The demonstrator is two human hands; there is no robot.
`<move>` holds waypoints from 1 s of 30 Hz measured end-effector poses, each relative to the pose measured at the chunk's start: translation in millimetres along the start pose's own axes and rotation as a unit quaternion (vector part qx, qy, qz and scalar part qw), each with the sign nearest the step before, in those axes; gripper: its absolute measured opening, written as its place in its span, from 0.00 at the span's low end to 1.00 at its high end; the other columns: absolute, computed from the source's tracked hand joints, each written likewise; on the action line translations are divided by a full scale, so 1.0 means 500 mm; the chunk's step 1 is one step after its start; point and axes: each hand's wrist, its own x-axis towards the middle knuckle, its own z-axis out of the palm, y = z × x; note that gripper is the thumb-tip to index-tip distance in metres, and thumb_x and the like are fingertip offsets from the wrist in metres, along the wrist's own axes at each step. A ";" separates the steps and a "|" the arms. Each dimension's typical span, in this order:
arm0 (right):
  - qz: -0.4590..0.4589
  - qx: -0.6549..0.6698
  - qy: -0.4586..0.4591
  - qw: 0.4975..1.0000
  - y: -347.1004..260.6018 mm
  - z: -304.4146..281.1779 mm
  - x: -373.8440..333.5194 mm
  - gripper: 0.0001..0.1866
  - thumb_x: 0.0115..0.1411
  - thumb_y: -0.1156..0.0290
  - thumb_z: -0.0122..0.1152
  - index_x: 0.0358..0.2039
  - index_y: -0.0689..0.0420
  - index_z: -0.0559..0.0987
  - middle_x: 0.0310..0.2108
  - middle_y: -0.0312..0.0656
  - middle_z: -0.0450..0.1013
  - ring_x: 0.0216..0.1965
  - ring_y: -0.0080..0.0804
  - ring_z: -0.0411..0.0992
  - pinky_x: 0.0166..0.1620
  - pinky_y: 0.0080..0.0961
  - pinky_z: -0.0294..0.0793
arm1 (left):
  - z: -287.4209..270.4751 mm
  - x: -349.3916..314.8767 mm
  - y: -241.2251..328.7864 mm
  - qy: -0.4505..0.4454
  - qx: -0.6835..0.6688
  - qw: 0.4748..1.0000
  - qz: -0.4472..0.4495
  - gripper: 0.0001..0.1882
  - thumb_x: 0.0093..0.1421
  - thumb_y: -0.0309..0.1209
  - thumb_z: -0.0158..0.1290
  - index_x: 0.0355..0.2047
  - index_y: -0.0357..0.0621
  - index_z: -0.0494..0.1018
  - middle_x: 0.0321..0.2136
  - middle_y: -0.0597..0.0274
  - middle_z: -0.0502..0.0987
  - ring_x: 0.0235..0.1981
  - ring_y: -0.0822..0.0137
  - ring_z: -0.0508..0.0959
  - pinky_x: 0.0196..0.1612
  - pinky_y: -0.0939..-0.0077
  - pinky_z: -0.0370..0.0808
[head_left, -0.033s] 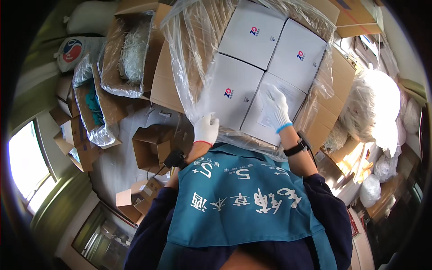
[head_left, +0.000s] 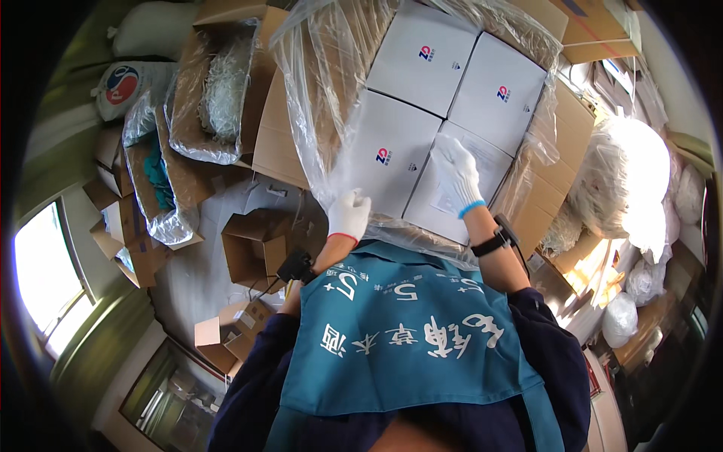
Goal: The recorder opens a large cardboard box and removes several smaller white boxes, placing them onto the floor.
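Resting flat with fingers spread, the right hand (head_left: 456,175) is pressing the near-right white box (head_left: 459,188), while the left hand (head_left: 349,215) is pinching the plastic liner (head_left: 316,113) at the carton's (head_left: 279,143) near edge.

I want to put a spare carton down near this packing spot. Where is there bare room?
The pale floor strip between the small open brown box and the plastic-lined cartons looks free. The big carton is crowded: four white boxes fill it, with the left hand on its plastic liner and the right hand on a box.
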 end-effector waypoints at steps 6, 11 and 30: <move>-0.132 -0.229 0.039 0.964 0.003 0.054 0.083 0.20 0.56 0.67 0.58 0.51 0.50 0.77 0.51 0.44 0.75 0.51 0.48 0.72 0.51 0.40 0.75 | 0.050 0.013 -0.036 -0.023 -0.412 0.877 -0.244 0.14 0.60 0.29 0.57 0.43 0.32 0.73 0.37 0.55 0.76 0.32 0.65 0.75 0.33 0.68 0.74; -0.272 -0.282 0.015 0.920 -0.018 0.096 0.114 0.21 0.54 0.68 0.58 0.50 0.53 0.77 0.54 0.43 0.74 0.52 0.47 0.72 0.53 0.43 0.72 | 0.050 0.020 -0.023 -0.014 -0.418 0.850 -0.320 0.24 0.64 0.31 0.54 0.58 0.35 0.65 0.58 0.44 0.68 0.58 0.51 0.72 0.59 0.55 0.71; -0.139 -0.384 -0.055 0.911 -0.107 0.102 0.234 0.19 0.60 0.56 0.55 0.44 0.54 0.81 0.41 0.50 0.80 0.45 0.52 0.77 0.51 0.42 0.75 | 0.162 0.033 -0.093 0.025 -0.692 0.699 -0.180 0.19 0.68 0.35 0.54 0.57 0.45 0.68 0.53 0.61 0.74 0.55 0.59 0.74 0.59 0.58 0.73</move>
